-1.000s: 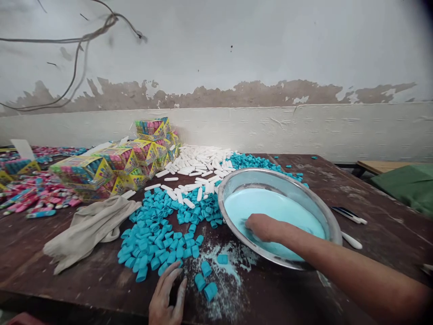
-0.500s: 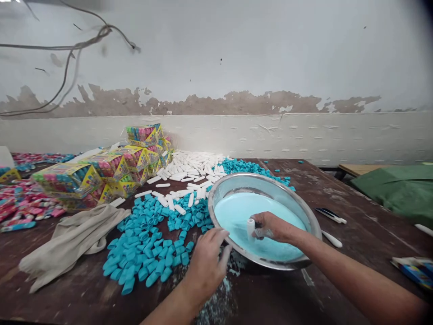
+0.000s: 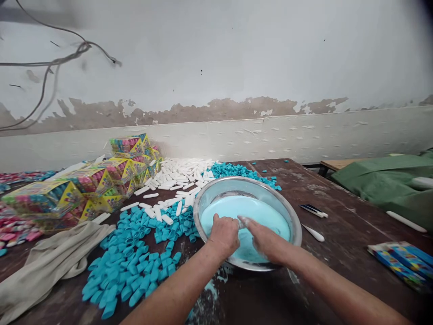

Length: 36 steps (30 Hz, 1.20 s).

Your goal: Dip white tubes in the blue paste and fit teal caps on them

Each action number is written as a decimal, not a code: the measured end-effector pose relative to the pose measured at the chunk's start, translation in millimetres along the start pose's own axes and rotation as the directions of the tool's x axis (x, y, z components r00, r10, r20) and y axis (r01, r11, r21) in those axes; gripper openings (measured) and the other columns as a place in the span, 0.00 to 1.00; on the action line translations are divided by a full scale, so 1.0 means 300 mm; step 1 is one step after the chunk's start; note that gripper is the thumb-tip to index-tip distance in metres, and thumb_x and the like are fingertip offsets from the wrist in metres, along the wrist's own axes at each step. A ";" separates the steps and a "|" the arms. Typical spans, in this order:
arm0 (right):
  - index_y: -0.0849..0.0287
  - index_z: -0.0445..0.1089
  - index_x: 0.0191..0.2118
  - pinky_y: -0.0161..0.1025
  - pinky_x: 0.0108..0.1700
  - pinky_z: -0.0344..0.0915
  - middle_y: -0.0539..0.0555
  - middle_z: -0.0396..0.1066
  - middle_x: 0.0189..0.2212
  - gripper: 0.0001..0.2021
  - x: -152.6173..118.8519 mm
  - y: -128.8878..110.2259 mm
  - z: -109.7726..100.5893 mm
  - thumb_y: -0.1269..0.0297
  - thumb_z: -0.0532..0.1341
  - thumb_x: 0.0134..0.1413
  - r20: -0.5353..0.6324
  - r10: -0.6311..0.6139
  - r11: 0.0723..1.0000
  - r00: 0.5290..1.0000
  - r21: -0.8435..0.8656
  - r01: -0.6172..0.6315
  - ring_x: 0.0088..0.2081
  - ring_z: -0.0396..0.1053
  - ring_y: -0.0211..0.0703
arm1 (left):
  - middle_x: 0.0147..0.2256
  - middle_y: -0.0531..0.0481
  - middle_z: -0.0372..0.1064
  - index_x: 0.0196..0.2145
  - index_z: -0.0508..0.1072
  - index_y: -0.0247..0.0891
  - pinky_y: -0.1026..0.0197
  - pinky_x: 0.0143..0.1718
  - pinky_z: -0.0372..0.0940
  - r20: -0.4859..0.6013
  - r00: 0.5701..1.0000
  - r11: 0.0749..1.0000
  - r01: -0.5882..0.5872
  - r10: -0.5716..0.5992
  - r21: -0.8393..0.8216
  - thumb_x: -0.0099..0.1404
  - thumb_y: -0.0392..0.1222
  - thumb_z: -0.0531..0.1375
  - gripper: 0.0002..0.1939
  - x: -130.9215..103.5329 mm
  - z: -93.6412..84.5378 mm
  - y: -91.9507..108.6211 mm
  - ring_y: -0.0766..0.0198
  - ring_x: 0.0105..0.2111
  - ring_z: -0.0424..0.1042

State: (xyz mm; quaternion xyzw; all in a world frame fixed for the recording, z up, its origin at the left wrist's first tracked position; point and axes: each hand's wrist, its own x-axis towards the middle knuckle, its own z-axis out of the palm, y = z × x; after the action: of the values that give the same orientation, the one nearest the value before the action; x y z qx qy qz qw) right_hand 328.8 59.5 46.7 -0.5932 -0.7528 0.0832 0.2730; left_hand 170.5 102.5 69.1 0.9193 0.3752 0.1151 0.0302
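A dark brown counter point(image 3: 341, 212) is extending toward a white wall point(image 3: 237, 49) with a peeling band and a paler lower strip. Nearest, the left hand point(image 3: 225, 234) and the right hand point(image 3: 265, 239) are meeting over the near part of a metal basin point(image 3: 296, 225), which is holding pale blue powder point(image 3: 260, 210). The left fingers are curling closed and the right fingers are reaching narrowly toward them; whether anything is being gripped between them cannot be told, as the hands are hiding it. Blue caps point(image 3: 135, 262) are lying in a heap left of the basin, beside a beige cloth point(image 3: 50, 259). Right of the basin, a white tool point(image 3: 314, 233) is lying near its rim. Farther back, white sticks point(image 3: 184, 171) are spreading beside stacked packages point(image 3: 98, 180), and more blue caps are lying behind the basin.
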 end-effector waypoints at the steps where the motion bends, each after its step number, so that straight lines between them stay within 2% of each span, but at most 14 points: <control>1: 0.60 0.60 0.54 0.44 0.50 0.60 0.57 0.70 0.43 0.33 -0.007 -0.002 -0.001 0.82 0.47 0.35 0.044 -0.016 0.999 0.999 -0.031 0.017 0.47 0.66 0.44 | 0.32 0.41 0.71 0.34 0.70 0.34 0.45 0.45 0.52 -0.002 1.000 1.000 -0.014 0.014 0.010 0.54 0.31 0.52 0.10 0.000 -0.002 0.001 0.53 0.36 0.69; 6: 0.59 0.63 0.52 0.46 0.50 0.60 0.58 0.66 0.48 0.30 -0.031 -0.021 -0.035 0.81 0.47 0.39 0.127 -0.073 0.989 0.989 -0.120 0.088 0.47 0.66 0.46 | 0.34 0.46 0.71 0.32 0.69 0.38 0.51 0.41 0.54 -0.029 0.997 0.997 -0.077 0.077 -0.004 0.58 0.32 0.51 0.08 -0.030 -0.043 -0.030 0.56 0.38 0.68; 10: 0.64 0.65 0.49 0.48 0.48 0.61 0.62 0.66 0.47 0.21 -0.047 -0.012 -0.039 0.73 0.52 0.47 0.032 0.014 0.988 0.999 -0.151 -0.009 0.47 0.64 0.51 | 0.37 0.48 0.71 0.37 0.69 0.39 0.56 0.39 0.54 -0.160 0.973 0.979 -0.184 0.168 -0.087 0.60 0.34 0.52 0.09 -0.107 -0.075 -0.095 0.58 0.41 0.67; 13: 0.60 0.68 0.44 0.46 0.46 0.63 0.59 0.70 0.42 0.15 -0.069 -0.025 -0.026 0.67 0.53 0.51 -0.026 -0.005 0.998 1.000 -0.066 0.003 0.44 0.67 0.49 | 0.39 0.46 0.71 0.39 0.68 0.38 0.56 0.41 0.53 -0.284 0.938 0.958 -0.249 0.201 -0.145 0.57 0.30 0.52 0.12 -0.179 -0.079 -0.130 0.58 0.42 0.66; 16: 0.57 0.68 0.42 0.44 0.45 0.64 0.58 0.70 0.41 0.12 -0.114 -0.096 -0.018 0.63 0.52 0.54 -0.144 -0.002 0.999 0.990 0.052 0.009 0.44 0.67 0.48 | 0.41 0.46 0.70 0.40 0.68 0.39 0.56 0.43 0.53 -0.357 0.922 0.939 -0.246 0.151 -0.239 0.58 0.32 0.53 0.12 -0.258 -0.082 -0.147 0.58 0.44 0.66; 18: 0.55 0.68 0.42 0.42 0.45 0.65 0.57 0.70 0.42 0.12 -0.155 -0.170 -0.015 0.63 0.52 0.55 -0.229 -0.004 0.991 0.973 0.127 0.034 0.44 0.67 0.47 | 0.40 0.46 0.70 0.39 0.69 0.38 0.57 0.42 0.56 -0.375 0.927 0.909 -0.167 0.012 -0.382 0.60 0.36 0.53 0.10 -0.319 -0.087 -0.163 0.59 0.42 0.67; 19: 0.54 0.67 0.42 0.41 0.45 0.65 0.56 0.71 0.41 0.11 -0.176 -0.209 -0.010 0.63 0.52 0.55 -0.252 -0.015 0.986 0.968 0.156 0.055 0.44 0.67 0.47 | 0.38 0.46 0.71 0.38 0.69 0.37 0.59 0.41 0.58 -0.350 0.933 0.872 -0.097 -0.088 -0.479 0.60 0.39 0.53 0.09 -0.353 -0.089 -0.175 0.59 0.39 0.68; 21: 0.52 0.67 0.43 0.39 0.44 0.65 0.55 0.72 0.39 0.10 -0.208 -0.280 0.013 0.65 0.54 0.54 -0.221 -0.070 0.975 0.973 0.193 0.114 0.42 0.69 0.45 | 0.34 0.47 0.71 0.36 0.68 0.36 0.62 0.35 0.60 -0.228 0.928 0.727 0.064 -0.296 -0.683 0.61 0.43 0.53 0.09 -0.429 -0.087 -0.210 0.62 0.34 0.69; 23: 0.52 0.68 0.42 0.36 0.43 0.65 0.54 0.72 0.37 0.10 -0.222 -0.331 0.060 0.66 0.55 0.54 -0.083 -0.143 0.960 0.986 0.232 0.159 0.40 0.69 0.43 | 0.29 0.50 0.69 0.35 0.67 0.35 0.65 0.30 0.61 -0.074 0.904 0.530 0.179 -0.421 -0.829 0.61 0.45 0.53 0.10 -0.510 -0.075 -0.253 0.65 0.29 0.68; 26: 0.55 0.70 0.39 0.35 0.40 0.65 0.55 0.72 0.35 0.11 -0.198 -0.360 0.164 0.66 0.51 0.57 0.161 -0.160 0.953 0.974 0.281 0.111 0.37 0.69 0.42 | 0.25 0.52 0.67 0.33 0.64 0.35 0.67 0.22 0.58 0.101 0.878 0.282 0.256 -0.467 -0.925 0.62 0.48 0.52 0.12 -0.618 -0.035 -0.308 0.66 0.25 0.67; 28: 0.58 0.70 0.38 0.36 0.38 0.65 0.57 0.71 0.33 0.12 -0.160 -0.357 0.237 0.67 0.49 0.58 0.241 -0.111 0.972 0.964 0.230 0.054 0.36 0.69 0.43 | 0.25 0.52 0.66 0.32 0.62 0.35 0.68 0.19 0.56 0.184 0.872 0.166 0.285 -0.454 -0.944 0.62 0.49 0.52 0.13 -0.670 0.000 -0.327 0.65 0.24 0.68; 31: 0.60 0.69 0.41 0.37 0.39 0.64 0.58 0.68 0.37 0.13 -0.092 -0.354 0.318 0.72 0.48 0.56 0.272 -0.051 0.999 0.961 0.033 0.044 0.37 0.68 0.43 | 0.26 0.51 0.66 0.33 0.63 0.34 0.69 0.17 0.55 0.233 0.866 0.091 0.301 -0.442 -0.949 0.61 0.50 0.53 0.14 -0.714 0.050 -0.330 0.65 0.24 0.68; 34: 0.61 0.67 0.45 0.40 0.45 0.61 0.59 0.65 0.43 0.19 -0.038 -0.372 0.362 0.80 0.47 0.52 0.316 -0.083 0.975 0.945 -0.172 0.143 0.43 0.64 0.46 | 0.26 0.51 0.66 0.33 0.64 0.33 0.69 0.18 0.56 0.249 0.864 0.090 0.318 -0.437 -0.944 0.60 0.50 0.53 0.15 -0.731 0.076 -0.320 0.66 0.24 0.68; 36: 0.62 0.68 0.44 0.42 0.49 0.57 0.60 0.65 0.42 0.20 -0.017 -0.387 0.378 0.83 0.47 0.49 0.355 -0.115 0.941 0.928 -0.262 0.216 0.45 0.62 0.48 | 0.26 0.51 0.66 0.33 0.64 0.33 0.69 0.18 0.56 0.251 0.866 0.086 0.317 -0.432 -0.945 0.60 0.50 0.53 0.15 -0.734 0.081 -0.316 0.67 0.24 0.67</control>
State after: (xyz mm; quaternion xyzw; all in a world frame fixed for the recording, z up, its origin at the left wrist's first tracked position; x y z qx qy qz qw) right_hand 173.3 44.3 2.2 -0.5381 -0.8399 0.0456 0.0551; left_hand -40.9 17.7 -9.7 0.5564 0.4392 0.3544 0.6098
